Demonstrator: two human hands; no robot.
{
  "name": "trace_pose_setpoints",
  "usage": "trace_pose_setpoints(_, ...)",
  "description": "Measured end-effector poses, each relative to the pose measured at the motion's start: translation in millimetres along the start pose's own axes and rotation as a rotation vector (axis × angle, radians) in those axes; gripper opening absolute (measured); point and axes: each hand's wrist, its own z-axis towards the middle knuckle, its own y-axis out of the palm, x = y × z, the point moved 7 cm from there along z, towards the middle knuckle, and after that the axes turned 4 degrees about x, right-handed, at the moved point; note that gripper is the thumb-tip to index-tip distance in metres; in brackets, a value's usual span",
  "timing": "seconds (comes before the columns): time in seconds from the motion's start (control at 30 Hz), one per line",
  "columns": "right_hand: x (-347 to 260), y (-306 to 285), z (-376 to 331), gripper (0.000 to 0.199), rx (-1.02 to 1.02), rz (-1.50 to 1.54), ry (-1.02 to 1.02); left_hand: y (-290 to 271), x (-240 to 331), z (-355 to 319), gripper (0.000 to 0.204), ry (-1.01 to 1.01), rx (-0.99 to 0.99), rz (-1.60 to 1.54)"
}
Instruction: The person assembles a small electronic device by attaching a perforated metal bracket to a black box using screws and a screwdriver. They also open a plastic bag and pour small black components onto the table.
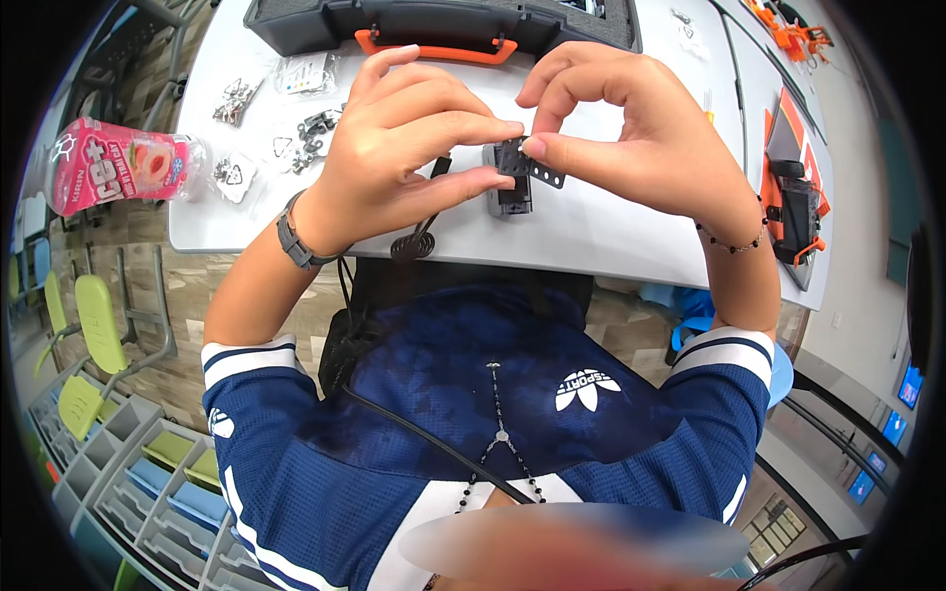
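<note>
Thumbs and forefingers of the left hand point(399, 148) and right hand point(631, 128) pinch a black perforated bracket point(517, 163) by a dark block point(511, 203), near the white table's point(631, 236) front edge; a pink-labelled bottle point(118, 169) sits at its left edge.

Top: short-sleeved navy shirt point(414, 355), textured fabric, front mottled darker. White collar point(552, 488). Left cuff point(246, 362) and right cuff point(727, 355) both white with navy striping; white stripes point(236, 497) also run along the sleeve. White leaf-shaped chest emblem point(585, 390), similar sleeve emblem point(221, 424) on the left. Black-and-silver beaded necklace point(502, 436) with round medallion, strand hanging below it. Thin black cable point(424, 435) crosses the chest diagonally. Dark grey wristband point(293, 236) left, dark beaded bracelet point(734, 246) right. Both hands point(394, 138) bare.
</note>
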Motion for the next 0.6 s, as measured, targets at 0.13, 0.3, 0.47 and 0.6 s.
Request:
trace_pose_setpoints(0.13,-2.4,-2.6,1.2,0.016,0.032,0.005,-0.022,-2.0,-1.4,0.3,0.035,-0.016,0.006,-0.042)
trace_pose_setpoints(0.3,-6.9,-4.5,0.6,0.016,0.035,0.054,-0.037,-1.8,-5.0,0.2,0.034,-0.066,0.014,-0.151)
trace_pose_setpoints(0.47,-3.3,-3.2,1.0,0.018,0.039,0.063,-0.025,0.0,-7.1,1.8,0.033,-0.073,0.026,-0.205)
trace_pose_setpoints(0.6,-0.1,-1.7,4.2,0.018,0.012,0.096,0.004,1.5,-12.9,-0.4,0.032,-0.14,0.022,-0.296)
